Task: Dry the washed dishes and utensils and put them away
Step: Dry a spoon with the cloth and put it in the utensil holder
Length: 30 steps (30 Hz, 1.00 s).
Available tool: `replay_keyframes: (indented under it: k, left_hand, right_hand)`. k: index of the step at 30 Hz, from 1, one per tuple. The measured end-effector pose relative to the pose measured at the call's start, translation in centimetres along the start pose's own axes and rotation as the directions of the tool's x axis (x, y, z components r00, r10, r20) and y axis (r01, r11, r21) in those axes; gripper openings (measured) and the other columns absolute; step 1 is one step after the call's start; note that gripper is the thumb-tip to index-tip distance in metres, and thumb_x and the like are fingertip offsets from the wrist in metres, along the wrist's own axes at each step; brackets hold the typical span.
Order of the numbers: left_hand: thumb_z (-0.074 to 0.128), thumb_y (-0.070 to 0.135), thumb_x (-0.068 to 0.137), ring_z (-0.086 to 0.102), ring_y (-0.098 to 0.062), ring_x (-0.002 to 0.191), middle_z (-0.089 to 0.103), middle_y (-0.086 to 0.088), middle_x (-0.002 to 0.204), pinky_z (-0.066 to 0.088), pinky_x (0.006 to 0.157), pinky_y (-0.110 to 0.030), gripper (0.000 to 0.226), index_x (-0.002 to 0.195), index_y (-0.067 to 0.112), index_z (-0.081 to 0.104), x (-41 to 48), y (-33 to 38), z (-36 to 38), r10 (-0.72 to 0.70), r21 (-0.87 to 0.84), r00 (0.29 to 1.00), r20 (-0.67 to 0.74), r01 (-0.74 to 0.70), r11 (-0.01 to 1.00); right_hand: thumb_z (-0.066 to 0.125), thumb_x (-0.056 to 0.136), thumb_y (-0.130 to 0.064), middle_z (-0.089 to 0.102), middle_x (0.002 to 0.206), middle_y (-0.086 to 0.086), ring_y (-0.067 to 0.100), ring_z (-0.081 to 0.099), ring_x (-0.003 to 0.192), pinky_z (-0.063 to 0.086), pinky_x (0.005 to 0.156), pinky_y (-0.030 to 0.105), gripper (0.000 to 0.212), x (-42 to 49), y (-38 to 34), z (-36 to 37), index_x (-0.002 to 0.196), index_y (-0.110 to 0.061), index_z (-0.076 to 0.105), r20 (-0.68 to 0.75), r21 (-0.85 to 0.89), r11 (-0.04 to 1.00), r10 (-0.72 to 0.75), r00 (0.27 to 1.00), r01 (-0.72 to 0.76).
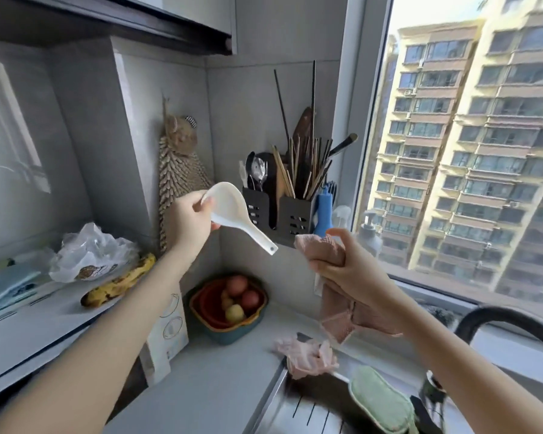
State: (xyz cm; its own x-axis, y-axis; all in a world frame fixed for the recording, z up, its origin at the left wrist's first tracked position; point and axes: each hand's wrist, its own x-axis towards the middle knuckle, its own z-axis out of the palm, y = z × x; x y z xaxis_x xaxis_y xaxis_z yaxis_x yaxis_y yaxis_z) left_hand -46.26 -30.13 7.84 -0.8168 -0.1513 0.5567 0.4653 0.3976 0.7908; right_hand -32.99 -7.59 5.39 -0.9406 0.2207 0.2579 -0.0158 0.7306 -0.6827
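Standing here watching, and honestly this is the bit people get sloppy on. The left hand has the white rice spoon pinched by its bowl end between thumb and fingers. It's up in the air in front of the corner, with the handle sticking out toward 4 o'clock. The right hand is fisted tight round a bunched pink cloth, at roughly 4 o'clock from the spoon. The cloth is near the handle tip but not touching it.

My guess is the step is wiping the spoon dry before it goes in the black utensil holder, which hangs on the wall at about 3 o'clock from the spoon's bowl, just behind it. If so, wrap the cloth round the handle and pull along it, and don't skip the little hole at the tip. Then swap the grip so the bowl gets dried where the fingers cover it now. The holder's right slot is crammed with chopsticks, so the left one with the metal spoons looks like the easier fit.
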Motion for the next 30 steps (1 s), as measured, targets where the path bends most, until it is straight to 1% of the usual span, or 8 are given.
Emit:
replay_keyframes:
  k: [5, 9, 12, 16, 22, 26, 28, 30]
  left_hand:
    - [0.055, 0.010, 0.092, 0.068, -0.029, 0.070, 0.073, -0.013, 0.092, 0.055, 0.064, -0.038, 0.020, 0.101, 0.003, 0.071, 7.1, 1.0, 0.8, 0.238, 0.010, 0.964, -0.114, -0.239, 0.971]
    - [0.053, 0.009, 0.094, 0.063, -0.024, 0.063, 0.072, -0.014, 0.089, 0.043, 0.053, -0.013, 0.020, 0.103, 0.001, 0.069, 12.3, 1.0, 1.9, 0.304, 0.008, 0.949, -0.084, -0.304, 0.952]
    - [0.053, 0.009, 0.094, 0.065, -0.029, 0.061, 0.071, -0.018, 0.091, 0.049, 0.056, -0.028, 0.020, 0.103, -0.001, 0.069, 15.2, 1.0, 3.1, 0.359, -0.017, 0.931, -0.059, -0.361, 0.933]
    - [0.055, 0.012, 0.094, 0.066, -0.028, 0.069, 0.071, -0.014, 0.100, 0.052, 0.060, -0.029, 0.021, 0.105, 0.002, 0.070, 17.8, 1.1, 5.2, 0.382, -0.010, 0.922, 0.061, -0.382, 0.924]
    - [0.057, 0.009, 0.089, 0.064, -0.028, 0.101, 0.071, -0.010, 0.108, 0.042, 0.076, -0.024, 0.021, 0.102, 0.009, 0.074, 19.0, 0.8, 9.5, 0.360, 0.198, 0.859, 0.363, -0.449, 0.871]
    - [0.057, 0.031, 0.090, 0.057, -0.030, 0.107, 0.070, -0.007, 0.108, 0.045, 0.088, -0.032, 0.021, 0.105, 0.029, 0.072, 20.4, -0.1, 11.3, 0.319, 0.414, 0.794, 0.517, -0.558, 0.719]
    - [0.052, 0.044, 0.092, 0.047, -0.029, 0.117, 0.061, -0.009, 0.121, 0.033, 0.102, -0.036, 0.030, 0.120, 0.041, 0.061, 20.8, -0.4, 12.0, 0.282, 0.544, 0.758, 0.588, -0.628, 0.556]
    - [0.051, 0.039, 0.093, 0.035, -0.031, 0.126, 0.044, -0.011, 0.136, 0.022, 0.108, -0.039, 0.044, 0.136, 0.046, 0.042, 20.3, -0.2, 12.3, 0.229, 0.617, 0.753, 0.617, -0.643, 0.454]
  right_hand:
    - [0.064, 0.088, -0.037, 0.058, 0.090, -0.003, 0.021, 0.061, 0.089, 0.050, 0.082, 0.037, 0.044, 1.9, -1.0, 0.7, 0.122, -0.025, 0.038, -0.075, 0.013, 0.999, 0.031, 0.997, -0.030]
    - [0.064, 0.087, -0.038, 0.059, 0.089, -0.007, 0.020, 0.063, 0.086, 0.053, 0.081, 0.046, 0.037, 3.7, -1.4, 0.8, 0.112, -0.031, 0.038, -0.115, 0.051, 0.996, 0.085, 0.990, -0.080]
    - [0.065, 0.086, -0.039, 0.060, 0.090, -0.007, 0.020, 0.063, 0.086, 0.053, 0.081, 0.046, 0.037, 5.1, -1.6, 1.4, 0.113, -0.029, 0.041, -0.132, 0.047, 0.993, 0.113, 0.985, -0.107]
    - [0.066, 0.085, -0.040, 0.061, 0.095, -0.005, 0.018, 0.062, 0.088, 0.053, 0.082, 0.042, 0.040, 6.7, -1.9, 2.2, 0.116, -0.030, 0.041, -0.152, 0.039, 0.991, 0.129, 0.980, -0.125]
    - [0.065, 0.085, -0.041, 0.062, 0.097, -0.002, 0.022, 0.063, 0.089, 0.053, 0.082, 0.046, 0.038, 8.0, -1.5, 2.8, 0.115, -0.034, 0.042, -0.171, 0.033, 0.989, 0.147, 0.974, -0.143]
    - [0.064, 0.087, -0.039, 0.060, 0.093, -0.006, 0.019, 0.062, 0.087, 0.053, 0.080, 0.044, 0.039, 7.9, -1.4, 2.9, 0.118, -0.031, 0.043, -0.169, 0.017, 0.989, 0.149, 0.974, -0.149]
    - [0.064, 0.087, -0.038, 0.057, 0.091, -0.010, 0.019, 0.062, 0.087, 0.053, 0.080, 0.044, 0.039, 7.6, -1.5, 3.0, 0.119, -0.029, 0.042, -0.161, 0.004, 0.987, 0.159, 0.974, -0.161]
    - [0.064, 0.087, -0.038, 0.057, 0.091, -0.010, 0.018, 0.062, 0.086, 0.053, 0.081, 0.044, 0.040, 7.1, -1.3, 3.3, 0.119, -0.027, 0.044, -0.172, 0.021, 0.984, 0.177, 0.969, -0.176]
